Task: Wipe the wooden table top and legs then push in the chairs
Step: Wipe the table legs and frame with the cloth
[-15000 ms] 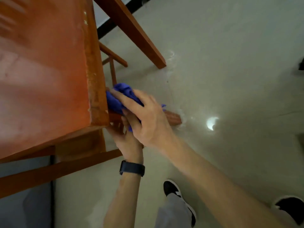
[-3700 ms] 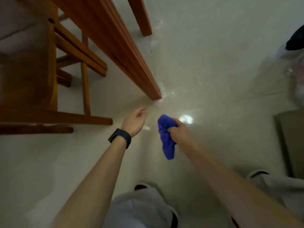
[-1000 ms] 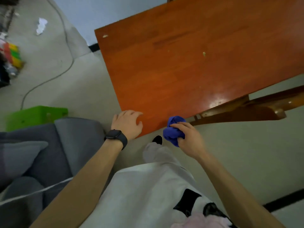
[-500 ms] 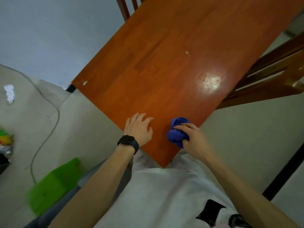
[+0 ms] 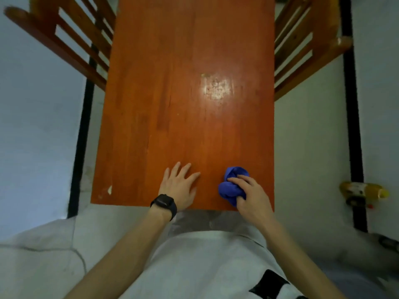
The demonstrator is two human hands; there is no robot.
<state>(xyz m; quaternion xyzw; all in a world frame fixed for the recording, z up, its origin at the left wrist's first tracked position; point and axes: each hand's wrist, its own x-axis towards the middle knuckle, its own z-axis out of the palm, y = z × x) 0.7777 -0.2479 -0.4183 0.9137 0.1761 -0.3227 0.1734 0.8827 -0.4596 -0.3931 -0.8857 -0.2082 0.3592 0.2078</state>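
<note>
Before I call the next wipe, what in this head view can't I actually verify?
- Table legs: hidden under the table top.
- Chair seats: left chair and right chair show only backrests; how far in they sit is unclear.
- Table's far end: cut off by the top edge.
- Blue cloth underside: covered by the right hand.
- Yellow object on the floor: too blurred to identify.
- Left hand: flat on the top.

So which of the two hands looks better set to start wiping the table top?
Probably the right hand: it already grips the bunched blue cloth on the table top near its front edge. The left hand lies flat and empty beside it.
</note>
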